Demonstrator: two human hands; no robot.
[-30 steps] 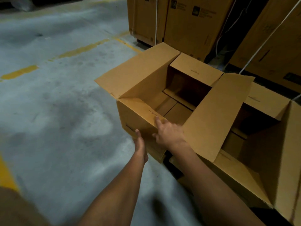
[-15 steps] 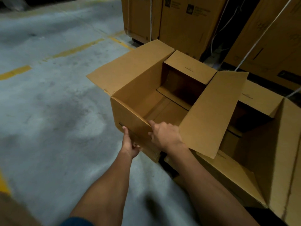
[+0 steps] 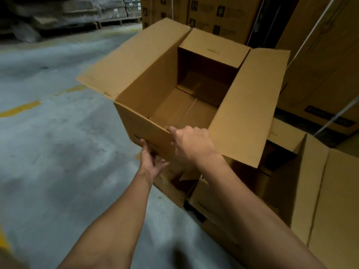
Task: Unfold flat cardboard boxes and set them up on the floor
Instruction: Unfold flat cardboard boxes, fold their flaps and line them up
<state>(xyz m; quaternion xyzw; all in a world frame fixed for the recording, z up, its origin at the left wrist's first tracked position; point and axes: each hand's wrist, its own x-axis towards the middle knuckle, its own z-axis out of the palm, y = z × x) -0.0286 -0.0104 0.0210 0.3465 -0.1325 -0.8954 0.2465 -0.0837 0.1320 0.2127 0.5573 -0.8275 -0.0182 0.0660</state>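
Observation:
An opened brown cardboard box (image 3: 141, 125) is held up off the floor in front of me, its top flaps spread outward and its inside empty. My right hand (image 3: 191, 142) grips the top edge of the near short wall, fingers curled over the rim. My left hand (image 3: 150, 158) holds the same wall from below at its bottom edge, fingers under the box and partly hidden.
More set-up open boxes (image 3: 310, 181) stand on the floor below and to the right. Tall strapped cartons (image 3: 223, 18) rise behind. Grey concrete floor (image 3: 58, 152) with yellow lines (image 3: 19, 108) stretches left. Stacked goods (image 3: 68, 12) line the far back.
The box has been lifted up and toward me. My right hand has curled over the near rim, and my left hand has slid under the bottom edge.

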